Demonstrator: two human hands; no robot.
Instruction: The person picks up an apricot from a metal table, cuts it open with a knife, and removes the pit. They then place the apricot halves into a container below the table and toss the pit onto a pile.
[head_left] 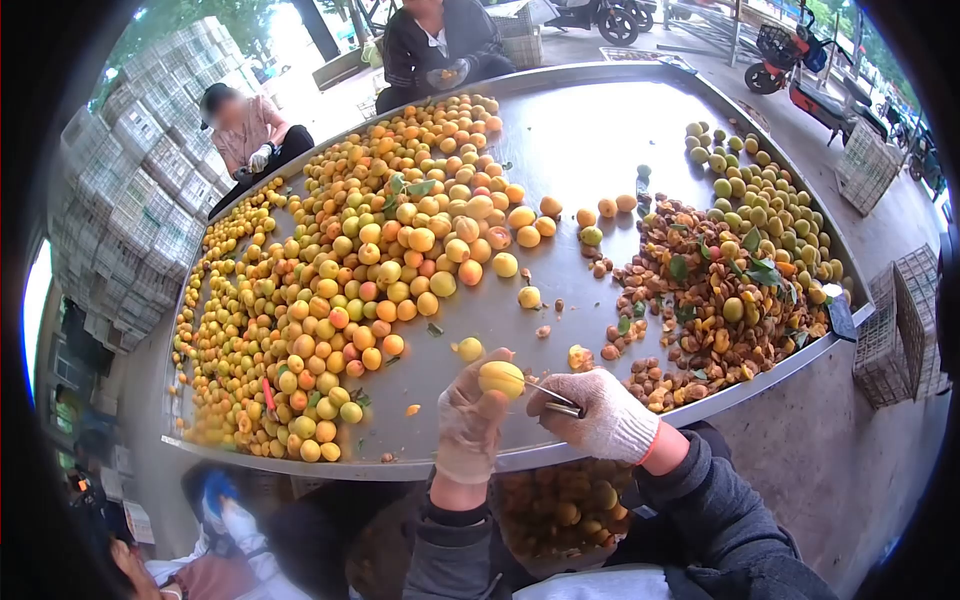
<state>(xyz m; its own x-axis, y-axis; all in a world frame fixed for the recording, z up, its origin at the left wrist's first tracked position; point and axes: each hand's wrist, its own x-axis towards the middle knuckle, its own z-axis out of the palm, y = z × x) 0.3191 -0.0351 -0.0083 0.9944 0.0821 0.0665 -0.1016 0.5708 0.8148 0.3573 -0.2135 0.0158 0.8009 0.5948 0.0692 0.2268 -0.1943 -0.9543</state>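
Near the front edge of a metal table (480, 462), my left hand (470, 420), in a thin glove, holds a yellow apricot (501, 379) between thumb and fingers. My right hand (600, 412), in a white knit glove, is closed round a small knife (560, 400), whose blade reaches to the apricot's right side. Another yellow apricot (468, 349) lies just beyond my left fingers. A large heap of orange and yellow apricots (400, 240) spreads over the table's left side. On the right lies a pile of brown pits and scraps (690, 300) with some leaves.
Greenish apricots (770, 205) lie at the far right. Below the table edge is a container of fruit (565, 510). Two people (245, 130) (440, 50) sit across the table. Crates (895, 330) stand at the right, and a red knife (268, 394) lies among the left fruit.
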